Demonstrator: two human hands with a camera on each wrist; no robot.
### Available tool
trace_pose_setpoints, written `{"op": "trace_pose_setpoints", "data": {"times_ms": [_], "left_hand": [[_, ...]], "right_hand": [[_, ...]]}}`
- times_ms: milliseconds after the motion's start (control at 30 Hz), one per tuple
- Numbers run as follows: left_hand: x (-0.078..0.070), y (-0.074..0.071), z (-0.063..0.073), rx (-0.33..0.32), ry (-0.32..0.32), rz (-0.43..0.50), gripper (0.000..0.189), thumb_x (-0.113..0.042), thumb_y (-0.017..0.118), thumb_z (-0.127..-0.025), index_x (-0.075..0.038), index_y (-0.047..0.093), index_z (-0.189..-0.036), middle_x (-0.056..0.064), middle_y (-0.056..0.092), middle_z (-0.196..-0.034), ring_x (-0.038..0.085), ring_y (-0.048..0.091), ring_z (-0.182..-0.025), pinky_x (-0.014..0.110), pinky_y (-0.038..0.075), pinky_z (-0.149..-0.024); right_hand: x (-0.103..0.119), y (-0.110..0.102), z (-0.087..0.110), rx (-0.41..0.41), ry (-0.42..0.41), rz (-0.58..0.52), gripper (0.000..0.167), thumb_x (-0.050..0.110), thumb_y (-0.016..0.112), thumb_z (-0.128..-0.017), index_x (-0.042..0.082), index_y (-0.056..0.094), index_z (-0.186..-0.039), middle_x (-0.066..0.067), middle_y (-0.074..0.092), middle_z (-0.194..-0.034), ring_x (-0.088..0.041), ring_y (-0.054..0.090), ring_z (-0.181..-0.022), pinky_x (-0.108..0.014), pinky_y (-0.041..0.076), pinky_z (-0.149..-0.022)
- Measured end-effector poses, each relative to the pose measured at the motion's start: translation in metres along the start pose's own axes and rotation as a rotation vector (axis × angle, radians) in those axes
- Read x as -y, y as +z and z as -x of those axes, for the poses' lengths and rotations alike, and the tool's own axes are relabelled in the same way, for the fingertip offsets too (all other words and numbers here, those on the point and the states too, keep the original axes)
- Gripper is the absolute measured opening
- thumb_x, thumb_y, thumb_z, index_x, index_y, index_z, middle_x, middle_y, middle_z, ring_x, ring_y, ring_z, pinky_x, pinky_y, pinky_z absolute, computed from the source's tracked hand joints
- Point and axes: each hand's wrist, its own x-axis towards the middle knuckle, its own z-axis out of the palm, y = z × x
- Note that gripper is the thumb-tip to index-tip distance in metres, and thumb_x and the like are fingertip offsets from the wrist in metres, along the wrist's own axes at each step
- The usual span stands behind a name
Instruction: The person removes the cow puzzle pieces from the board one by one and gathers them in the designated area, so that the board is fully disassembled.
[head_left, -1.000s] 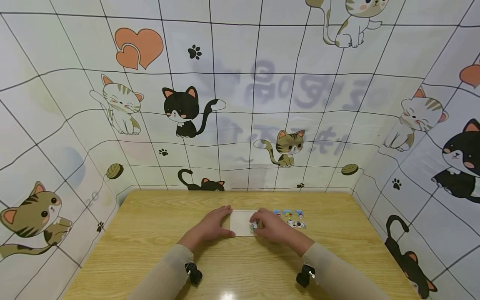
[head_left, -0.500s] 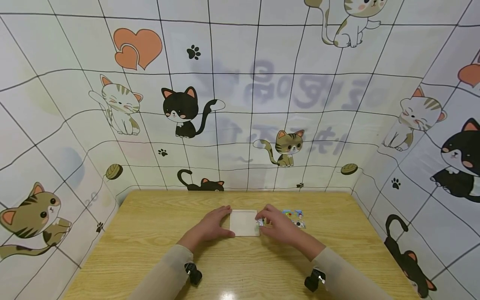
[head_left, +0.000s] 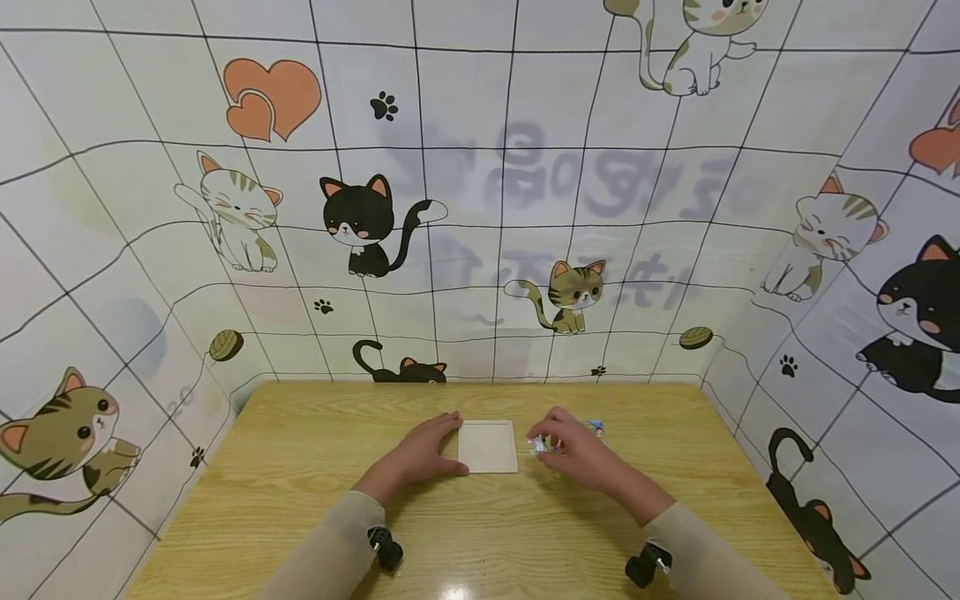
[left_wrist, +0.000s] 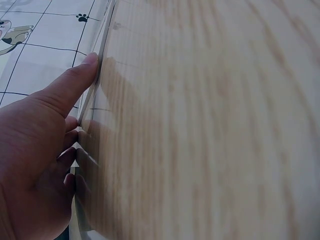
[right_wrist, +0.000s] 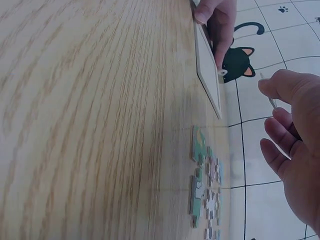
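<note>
Beside the left edge of a pale, shallow-rimmed puzzle tray (head_left: 487, 447) is my left hand (head_left: 425, 451), thumb at its near corner and fingers at the far one. The right wrist view shows this hand (right_wrist: 220, 27) spanning the tray. Just right of the tray, above the table, my right hand (head_left: 577, 450) pinches a small colourful puzzle piece (head_left: 537, 445) between thumb and fingers. In the right wrist view that piece is a thin edge below the thumb. Loose puzzle pieces (right_wrist: 197, 192) lie to the right, mostly hidden by the right hand in the head view.
A light wooden table (head_left: 337, 500) carries everything. Behind and on both sides rise white grid-patterned walls (head_left: 480, 208) printed with cats. Several loose pieces lie close together, one showing (head_left: 596, 427) just beyond the right hand.
My right hand has moved right, off the tray, carrying the puzzle piece, and now covers more of the loose pieces. My left hand has stayed at the tray's left edge.
</note>
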Motion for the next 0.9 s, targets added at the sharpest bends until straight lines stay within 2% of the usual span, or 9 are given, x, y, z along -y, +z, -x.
{"op": "trace_pose_setpoints", "data": {"times_ms": [233, 533, 800, 900], "left_hand": [[0.001, 0.001, 0.001, -0.001, 0.004, -0.001, 0.098, -0.052, 0.09, -0.092, -0.006, 0.047, -0.168, 0.01, 0.038, -0.177, 0.037, 0.03, -0.166, 0.062, 0.029, -0.131], [0.0, 0.0, 0.001, -0.002, 0.004, 0.008, 0.098, -0.051, 0.09, -0.093, -0.006, 0.046, -0.168, 0.01, 0.038, -0.177, 0.037, 0.029, -0.166, 0.062, 0.029, -0.131], [0.001, 0.002, 0.001, -0.003, 0.01, 0.013, 0.097, -0.05, 0.089, -0.093, -0.005, 0.046, -0.168, 0.01, 0.037, -0.177, 0.037, 0.029, -0.166, 0.062, 0.028, -0.131], [0.002, 0.002, 0.001, -0.006, 0.012, 0.011, 0.098, -0.05, 0.089, -0.093, -0.005, 0.045, -0.168, 0.01, 0.037, -0.178, 0.036, 0.029, -0.166, 0.062, 0.029, -0.132]], "right_hand": [[-0.006, -0.004, 0.008, -0.027, -0.022, 0.012, 0.026, 0.002, 0.077, -0.103, 0.015, 0.075, -0.126, -0.005, 0.06, -0.114, -0.019, 0.061, -0.087, -0.029, 0.057, -0.074], [-0.006, -0.015, 0.019, -0.007, 0.044, -0.004, 0.027, 0.006, 0.074, -0.106, 0.017, 0.072, -0.131, -0.007, 0.057, -0.118, -0.022, 0.056, -0.092, -0.029, 0.052, -0.07], [-0.013, -0.023, 0.03, -0.03, 0.039, 0.013, 0.033, 0.001, 0.077, -0.103, 0.014, 0.072, -0.133, -0.009, 0.058, -0.115, -0.011, 0.052, -0.09, -0.029, 0.051, -0.073], [-0.016, -0.026, 0.034, -0.027, 0.059, 0.003, 0.033, 0.0, 0.076, -0.104, 0.01, 0.072, -0.134, -0.01, 0.058, -0.116, -0.012, 0.051, -0.091, -0.029, 0.051, -0.073]]}}
